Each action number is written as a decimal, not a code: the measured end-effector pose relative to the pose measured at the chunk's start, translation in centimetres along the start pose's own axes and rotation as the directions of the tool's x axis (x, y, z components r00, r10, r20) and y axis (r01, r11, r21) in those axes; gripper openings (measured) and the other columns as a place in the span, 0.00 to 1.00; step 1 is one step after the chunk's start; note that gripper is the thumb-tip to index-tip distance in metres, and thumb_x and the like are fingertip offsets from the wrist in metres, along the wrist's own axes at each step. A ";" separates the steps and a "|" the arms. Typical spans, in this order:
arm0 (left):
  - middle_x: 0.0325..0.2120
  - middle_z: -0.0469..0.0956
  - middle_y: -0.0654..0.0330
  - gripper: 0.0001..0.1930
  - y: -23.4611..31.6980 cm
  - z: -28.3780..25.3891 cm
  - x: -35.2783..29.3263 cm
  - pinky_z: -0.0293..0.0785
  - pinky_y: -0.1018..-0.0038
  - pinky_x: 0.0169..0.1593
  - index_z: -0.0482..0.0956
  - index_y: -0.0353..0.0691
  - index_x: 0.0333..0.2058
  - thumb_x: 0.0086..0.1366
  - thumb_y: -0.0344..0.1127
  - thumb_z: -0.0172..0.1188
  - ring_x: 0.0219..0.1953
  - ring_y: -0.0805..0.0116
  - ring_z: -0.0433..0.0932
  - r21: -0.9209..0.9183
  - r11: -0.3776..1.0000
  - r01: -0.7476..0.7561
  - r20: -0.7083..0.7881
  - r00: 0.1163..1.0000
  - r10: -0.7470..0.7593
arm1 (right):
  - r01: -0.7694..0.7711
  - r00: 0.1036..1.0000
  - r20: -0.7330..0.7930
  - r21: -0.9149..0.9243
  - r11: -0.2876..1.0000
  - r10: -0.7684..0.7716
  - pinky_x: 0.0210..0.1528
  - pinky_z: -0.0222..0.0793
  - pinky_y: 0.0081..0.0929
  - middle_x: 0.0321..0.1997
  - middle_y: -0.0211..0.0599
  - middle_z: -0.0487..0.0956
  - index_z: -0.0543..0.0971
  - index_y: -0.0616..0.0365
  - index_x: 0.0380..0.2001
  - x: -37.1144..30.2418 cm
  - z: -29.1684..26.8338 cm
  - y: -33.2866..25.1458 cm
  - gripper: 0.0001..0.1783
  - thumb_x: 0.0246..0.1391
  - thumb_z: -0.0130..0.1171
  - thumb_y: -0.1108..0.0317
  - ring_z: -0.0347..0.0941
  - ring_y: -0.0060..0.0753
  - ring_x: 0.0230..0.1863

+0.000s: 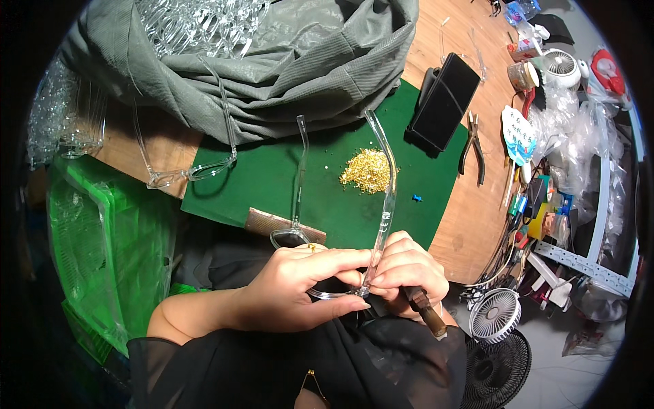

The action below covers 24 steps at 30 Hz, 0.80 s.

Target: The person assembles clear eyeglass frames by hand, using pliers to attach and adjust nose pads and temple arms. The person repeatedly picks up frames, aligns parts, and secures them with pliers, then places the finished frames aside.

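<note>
Between my hands is a clear plastic eyeglass frame [385, 217], its temples open and pointing away from me. My left hand [300, 276] pinches the front of it near the right-hand hinge, hiding much of the rims. At that same hinge, the fingers of my right hand [412, 269] close around a tool with a brown handle [429, 313]. The working end is hidden in my fingers, so its kind cannot be made out. Beyond the frame, a heap of small gold-coloured screws or similar bits [368, 170] lies on a green mat [327, 184].
Another clear eyeglass frame [194, 172] lies at the mat's left edge. A grey cloth sack [293, 88] holds several more. Right of the heap are a blue pin [417, 198], a black phone [446, 102] and pliers [471, 150]. A green crate [109, 252] stands left; a small white fan [495, 315], right.
</note>
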State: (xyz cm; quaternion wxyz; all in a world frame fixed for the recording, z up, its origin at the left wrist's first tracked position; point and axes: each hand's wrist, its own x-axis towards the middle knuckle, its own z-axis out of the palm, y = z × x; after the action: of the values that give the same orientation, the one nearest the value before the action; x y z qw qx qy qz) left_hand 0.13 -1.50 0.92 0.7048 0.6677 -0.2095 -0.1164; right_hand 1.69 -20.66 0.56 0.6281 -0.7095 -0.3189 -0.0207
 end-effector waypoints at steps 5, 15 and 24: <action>0.30 0.80 0.58 0.27 0.0 -0.1 0.0 0.70 0.76 0.39 0.70 0.30 0.46 0.47 0.30 0.67 0.33 0.65 0.78 0.002 1.000 -0.019 0.003 1.000 0.019 | 0.006 1.000 0.002 -0.020 1.000 -0.006 0.28 0.63 0.26 0.25 0.35 0.77 0.76 0.61 0.25 0.3 0.2 -0.2 0.07 0.44 0.62 0.69 0.71 0.31 0.24; 0.31 0.80 0.58 0.27 -0.2 -0.2 -0.2 0.70 0.76 0.39 0.70 0.29 0.46 0.47 0.29 0.67 0.33 0.65 0.78 0.002 1.000 -0.006 0.032 0.999 0.006 | 0.007 0.997 0.082 -0.048 0.999 -0.003 0.27 0.63 0.25 0.24 0.34 0.76 0.76 0.60 0.25 0.7 -0.3 -0.4 0.07 0.40 0.63 0.72 0.71 0.31 0.23; 0.31 0.80 0.57 0.27 -0.1 -0.3 -0.4 0.70 0.75 0.40 0.70 0.28 0.46 0.46 0.29 0.67 0.34 0.65 0.78 0.015 1.000 0.011 0.049 0.999 -0.011 | -0.017 0.994 0.111 -0.045 0.999 0.022 0.27 0.62 0.24 0.24 0.32 0.76 0.76 0.60 0.26 1.0 -0.3 -0.6 0.09 0.38 0.64 0.73 0.71 0.29 0.24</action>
State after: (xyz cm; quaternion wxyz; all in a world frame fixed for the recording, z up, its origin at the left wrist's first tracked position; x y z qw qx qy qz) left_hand -0.07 -1.12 0.73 0.6937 0.6711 -0.2239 -0.1350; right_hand 2.32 -20.54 1.60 0.5937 -0.7262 -0.3461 0.0180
